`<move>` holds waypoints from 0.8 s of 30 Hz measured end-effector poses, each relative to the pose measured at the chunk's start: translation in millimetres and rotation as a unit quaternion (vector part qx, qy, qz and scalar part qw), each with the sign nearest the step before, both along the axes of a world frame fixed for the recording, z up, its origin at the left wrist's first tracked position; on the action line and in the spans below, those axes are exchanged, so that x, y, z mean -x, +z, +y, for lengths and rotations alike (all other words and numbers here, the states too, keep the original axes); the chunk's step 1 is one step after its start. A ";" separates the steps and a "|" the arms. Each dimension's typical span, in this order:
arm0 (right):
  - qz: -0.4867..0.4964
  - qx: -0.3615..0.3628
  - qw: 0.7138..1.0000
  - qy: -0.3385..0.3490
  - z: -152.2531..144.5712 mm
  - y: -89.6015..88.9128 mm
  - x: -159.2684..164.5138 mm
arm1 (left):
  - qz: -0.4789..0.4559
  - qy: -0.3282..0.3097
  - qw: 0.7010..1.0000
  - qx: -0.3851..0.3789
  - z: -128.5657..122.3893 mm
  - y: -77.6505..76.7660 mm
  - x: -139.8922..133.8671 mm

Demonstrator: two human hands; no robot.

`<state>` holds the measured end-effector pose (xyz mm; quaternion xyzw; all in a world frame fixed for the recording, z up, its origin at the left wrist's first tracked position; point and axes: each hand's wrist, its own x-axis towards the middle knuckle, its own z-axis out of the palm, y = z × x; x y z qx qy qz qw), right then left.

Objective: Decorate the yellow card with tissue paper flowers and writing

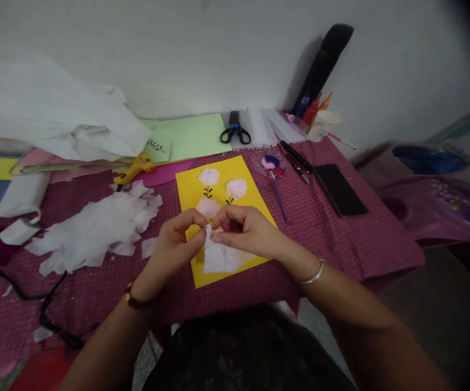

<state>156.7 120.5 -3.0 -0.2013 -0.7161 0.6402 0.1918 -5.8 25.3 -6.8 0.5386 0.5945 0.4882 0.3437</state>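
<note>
Over a yellow sheet of paper [186,187], both hands meet, fingertips close together. My left hand [181,239] pinches a small piece of white tissue paper [208,231] between thumb and index finger. From the other side, my right hand [249,231] has its thumb and fingers closed at the same tissue. Pale pink fluffy paper flowers [208,175] with dark stems and leaves are on the yellow sheet; one lies just beyond the fingertips. Below the hands, a white paper shape [220,258] covers the sheet's lower part, its top partly hidden.
Left of the sheet lies a pile of white tissue pieces [100,228], with a yellow glue gun [135,169] behind. Scissors [235,129] rest on papers at the back. A paint palette [269,162], blue brush [279,201], pens [296,156] and phone [339,190] are to the right.
</note>
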 end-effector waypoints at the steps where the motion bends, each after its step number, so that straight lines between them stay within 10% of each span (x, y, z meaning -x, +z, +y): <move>1: -0.010 -0.012 1.000 -0.002 -0.6 -0.2 0.2 | 0.021 0.006 1.000 -0.013 0.2 -2.0 -0.5; 6: -0.028 -0.058 0.998 -0.008 -1.4 -1.9 1.8 | 0.058 0.034 0.997 -0.044 1.0 -5.1 -4.3; 18: 0.022 0.034 0.999 -0.009 5.7 3.0 -2.3 | -0.182 -0.103 0.970 0.126 4.2 -9.2 -0.9; 24: 0.046 0.059 0.996 0.051 10.4 0.0 -2.9 | -0.285 -0.073 0.947 0.132 -0.1 -7.0 0.5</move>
